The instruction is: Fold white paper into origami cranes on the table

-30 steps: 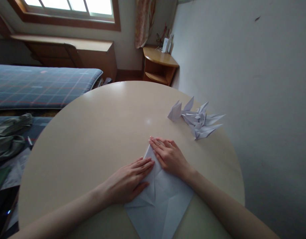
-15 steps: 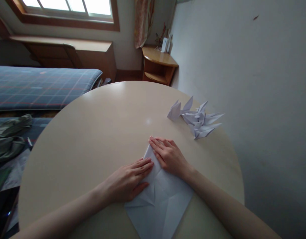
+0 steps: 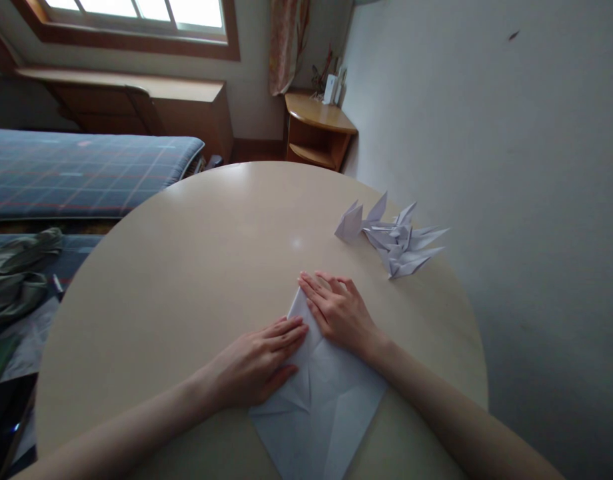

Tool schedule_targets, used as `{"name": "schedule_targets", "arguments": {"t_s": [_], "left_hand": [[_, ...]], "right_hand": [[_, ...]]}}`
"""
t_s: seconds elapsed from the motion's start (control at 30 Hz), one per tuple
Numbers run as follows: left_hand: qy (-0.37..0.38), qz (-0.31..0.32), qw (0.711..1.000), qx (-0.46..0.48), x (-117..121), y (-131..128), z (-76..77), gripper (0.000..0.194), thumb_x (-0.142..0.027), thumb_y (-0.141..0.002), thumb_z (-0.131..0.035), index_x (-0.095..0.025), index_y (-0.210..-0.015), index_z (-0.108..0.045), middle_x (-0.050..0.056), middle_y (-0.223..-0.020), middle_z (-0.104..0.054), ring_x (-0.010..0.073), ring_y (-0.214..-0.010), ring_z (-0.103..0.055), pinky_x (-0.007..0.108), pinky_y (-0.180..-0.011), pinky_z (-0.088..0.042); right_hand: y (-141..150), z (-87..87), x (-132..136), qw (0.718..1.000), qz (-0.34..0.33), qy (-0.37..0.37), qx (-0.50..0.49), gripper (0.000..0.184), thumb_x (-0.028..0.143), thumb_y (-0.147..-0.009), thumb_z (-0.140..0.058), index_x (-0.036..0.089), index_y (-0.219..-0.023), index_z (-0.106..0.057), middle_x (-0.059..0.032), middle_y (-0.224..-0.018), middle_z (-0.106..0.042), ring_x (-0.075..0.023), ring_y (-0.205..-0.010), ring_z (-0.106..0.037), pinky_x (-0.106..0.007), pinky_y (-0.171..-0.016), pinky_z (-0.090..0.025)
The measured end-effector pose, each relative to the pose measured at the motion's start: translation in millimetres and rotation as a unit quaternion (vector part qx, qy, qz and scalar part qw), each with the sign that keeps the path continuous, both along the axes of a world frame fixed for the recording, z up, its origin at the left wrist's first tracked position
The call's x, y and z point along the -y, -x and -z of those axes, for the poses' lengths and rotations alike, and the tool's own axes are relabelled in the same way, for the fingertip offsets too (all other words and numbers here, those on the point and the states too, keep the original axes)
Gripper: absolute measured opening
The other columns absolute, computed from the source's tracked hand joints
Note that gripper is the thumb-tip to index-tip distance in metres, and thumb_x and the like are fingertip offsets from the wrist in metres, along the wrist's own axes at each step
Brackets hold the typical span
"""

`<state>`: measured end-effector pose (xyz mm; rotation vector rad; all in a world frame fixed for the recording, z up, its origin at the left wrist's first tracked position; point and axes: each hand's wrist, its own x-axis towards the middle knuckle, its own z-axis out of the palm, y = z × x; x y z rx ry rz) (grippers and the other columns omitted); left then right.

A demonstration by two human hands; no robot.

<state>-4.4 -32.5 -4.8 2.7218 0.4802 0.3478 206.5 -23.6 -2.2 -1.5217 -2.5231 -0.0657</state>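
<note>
Right hand just fanned its fingers by the 12 o'clock tip of the paper, left hand still flat, neither gripping, so it's probably pinned mid-crease at 6 o'clock on the desk.

Left hand, right hand bare; forearms bare, slender.

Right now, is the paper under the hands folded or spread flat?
The paper is partly folded: a flap on its left is turned in toward the middle.
</note>
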Motion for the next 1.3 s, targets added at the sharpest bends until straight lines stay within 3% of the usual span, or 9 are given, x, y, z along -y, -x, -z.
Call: {"name": "schedule_targets", "arguments": {"t_s": [0.17, 0.37, 0.67, 1.07, 1.2, 1.3], "left_hand": [[-0.034, -0.003, 0.999, -0.001, 1.9, -1.6, -3.4, 0.042, -0.020, -0.091, -0.042, -0.001, -0.128, -0.045, 0.016, -0.130, -0.053, 0.0232, -0.130, -0.038, 0.039, -0.107, -0.038], [-0.137, -0.041, 0.990, -0.001, 12.7, -6.6, -4.3, 0.036, -0.021, -0.092, -0.040, -0.002, -0.121, -0.052, 0.012, -0.124, -0.059, 0.0230, -0.112, -0.055, 0.038, -0.104, -0.041], [-0.222, -0.073, 0.972, -0.005, 32.3, -7.6, 0.8, 0.039, -0.027, -0.093, -0.042, 0.000, -0.120, -0.053, 0.016, -0.124, -0.058, 0.0233, -0.117, -0.053, 0.034, -0.105, -0.035], [-0.246, -0.105, 0.963, -0.031, 44.0, -11.6, 3.2, 0.037, -0.021, -0.094, -0.035, -0.002, -0.119, -0.055, 0.014, -0.126, -0.057, 0.0207, -0.115, -0.051, 0.032, -0.102, -0.030], [-0.237, -0.102, 0.964, -0.063, 46.2, -10.4, 3.6, 0.039, -0.022, -0.094, -0.034, -0.002, -0.122, -0.053, 0.016, -0.129, -0.053, 0.0216, -0.113, -0.051, 0.033, -0.101, -0.029], [-0.229, -0.100, 0.965, -0.078, 47.4, -9.0, 3.0, 0.040, -0.023, -0.095, -0.034, -0.002, -0.124, -0.051, 0.016, -0.131, -0.052, 0.0227, -0.114, -0.050, 0.035, -0.101, -0.027]], "right_hand": [[1.8, -0.7, -1.5, 1.000, 0.018, -0.007, 0.020, 0.042, 0.025, -0.095, -0.033, 0.015, -0.135, -0.041, -0.0044, -0.139, -0.045, -0.0220, -0.125, -0.038, -0.038, -0.096, -0.025], [1.8, -1.2, -2.1, 1.000, 0.017, -0.010, 0.024, 0.042, 0.025, -0.095, -0.033, 0.014, -0.135, -0.041, -0.0054, -0.139, -0.045, -0.0217, -0.123, -0.040, -0.038, -0.095, -0.026], [-3.0, 0.5, -5.9, 0.999, 0.030, 0.017, -0.010, 0.041, 0.025, -0.095, -0.033, 0.021, -0.135, -0.042, 0.0005, -0.138, -0.046, -0.0197, -0.124, -0.040, -0.036, -0.096, -0.026], [19.5, -2.6, -2.3, 0.999, 0.039, -0.029, 0.021, 0.044, 0.033, -0.095, -0.037, 0.006, -0.128, -0.048, -0.0142, -0.133, -0.051, -0.0240, -0.128, -0.036, -0.041, -0.102, -0.021], [17.0, -2.7, -0.9, 0.994, -0.019, -0.106, 0.025, 0.041, 0.030, -0.094, -0.040, 0.008, -0.127, -0.048, -0.0139, -0.135, -0.048, -0.0254, -0.126, -0.038, -0.041, -0.102, -0.020], [13.2, -5.2, -1.6, 0.985, -0.087, -0.148, 0.014, 0.029, 0.028, -0.095, -0.039, 0.014, -0.103, -0.063, -0.0110, -0.109, -0.067, -0.0226, -0.104, -0.054, -0.036, -0.088, -0.031]]}}
